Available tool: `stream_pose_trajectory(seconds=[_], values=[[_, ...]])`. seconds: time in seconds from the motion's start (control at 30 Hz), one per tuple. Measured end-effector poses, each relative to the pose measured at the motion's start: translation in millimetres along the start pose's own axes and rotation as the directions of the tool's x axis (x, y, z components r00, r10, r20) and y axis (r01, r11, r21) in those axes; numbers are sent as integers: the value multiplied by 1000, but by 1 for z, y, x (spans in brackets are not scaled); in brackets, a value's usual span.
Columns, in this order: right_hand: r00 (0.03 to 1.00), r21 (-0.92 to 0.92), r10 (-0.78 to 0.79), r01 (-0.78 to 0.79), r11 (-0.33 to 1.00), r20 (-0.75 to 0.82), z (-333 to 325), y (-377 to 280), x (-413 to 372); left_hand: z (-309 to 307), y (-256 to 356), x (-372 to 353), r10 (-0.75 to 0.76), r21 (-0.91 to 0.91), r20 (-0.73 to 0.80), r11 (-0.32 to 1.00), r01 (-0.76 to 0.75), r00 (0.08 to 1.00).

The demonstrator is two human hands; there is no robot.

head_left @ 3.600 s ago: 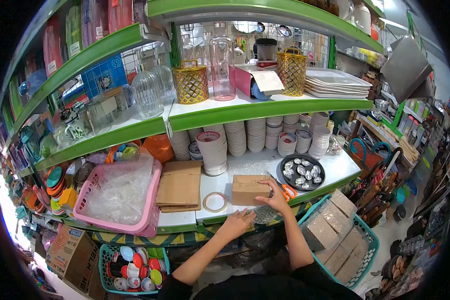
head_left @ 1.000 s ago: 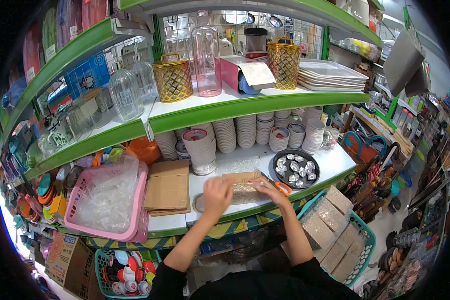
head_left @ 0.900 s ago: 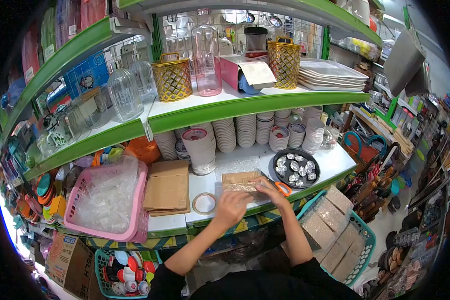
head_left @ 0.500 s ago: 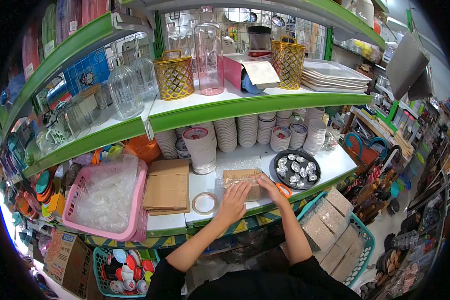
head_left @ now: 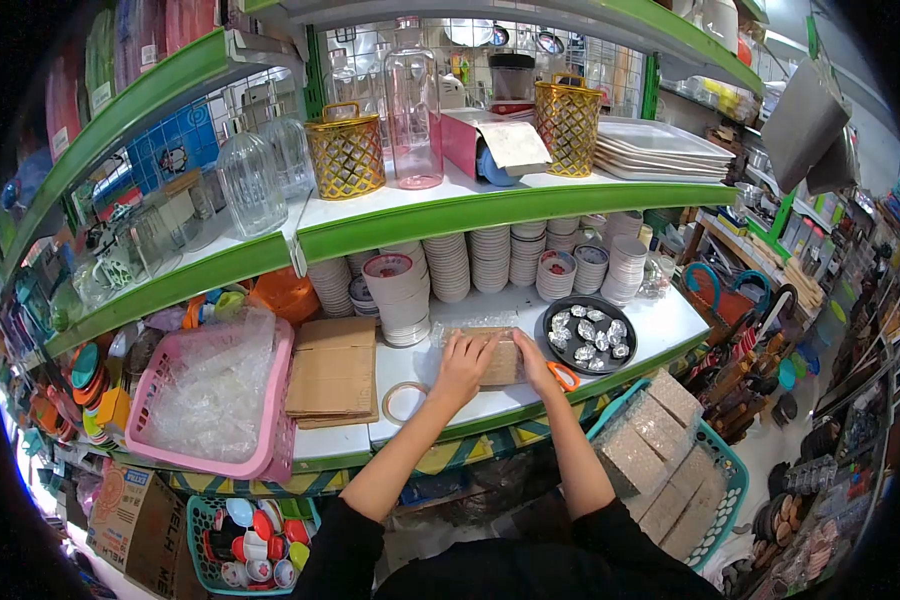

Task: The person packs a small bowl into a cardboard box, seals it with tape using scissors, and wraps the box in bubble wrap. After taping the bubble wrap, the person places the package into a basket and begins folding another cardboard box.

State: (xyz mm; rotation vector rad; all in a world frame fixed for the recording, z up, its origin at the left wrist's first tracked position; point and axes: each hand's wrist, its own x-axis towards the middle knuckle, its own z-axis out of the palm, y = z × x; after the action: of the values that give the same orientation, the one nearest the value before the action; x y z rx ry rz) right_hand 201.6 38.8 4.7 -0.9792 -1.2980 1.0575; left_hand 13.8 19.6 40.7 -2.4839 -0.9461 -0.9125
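A small brown cardboard box (head_left: pixel 503 367) in bubble wrap (head_left: pixel 448 328) lies on the white shelf in front of me. My left hand (head_left: pixel 461 368) is closed over its left part, fingers bent across the top. Against the right end presses my right hand (head_left: pixel 536 364), its thumb near the top edge. The palms hide some of the box. Just right of my right hand are orange-handled scissors (head_left: pixel 564 377), their blades not visible. A roll of tape (head_left: pixel 405 402) lies flat to the left of my left hand.
Flattened cardboard (head_left: pixel 332 372) and a pink basket of bubble wrap (head_left: pixel 282 440) stand left. A black tray (head_left: pixel 625 362) holds foil-wrapped pieces. Stacked bowls (head_left: pixel 402 300) line the back. Below right, a teal basket (head_left: pixel 738 480) holds wrapped boxes. The green-edged shelf (head_left: pixel 510 206) overhangs.
My left hand has shifted slightly left and up over the box, fingers more bent. The bubble wrap behind the box shows less now, drawn closer over it. My right hand stays at the right end.
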Motion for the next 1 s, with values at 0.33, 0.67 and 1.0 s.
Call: stream_pose_trajectory(seconds=[0.33, 0.67, 1.0], values=[[991, -452, -135, 114, 885, -15, 11, -29, -45, -17, 2, -8, 47, -76, 59, 996, -42, 997], [962, -694, -38, -168, 700, -271, 0, -6, -53, -46, 23, -27, 36, -57, 48, 998, -33, 998], [974, -380, 13, -101, 920, -227, -7, 9, -8, -52, 41, -45, 34, 0, 2, 999, -34, 999]])
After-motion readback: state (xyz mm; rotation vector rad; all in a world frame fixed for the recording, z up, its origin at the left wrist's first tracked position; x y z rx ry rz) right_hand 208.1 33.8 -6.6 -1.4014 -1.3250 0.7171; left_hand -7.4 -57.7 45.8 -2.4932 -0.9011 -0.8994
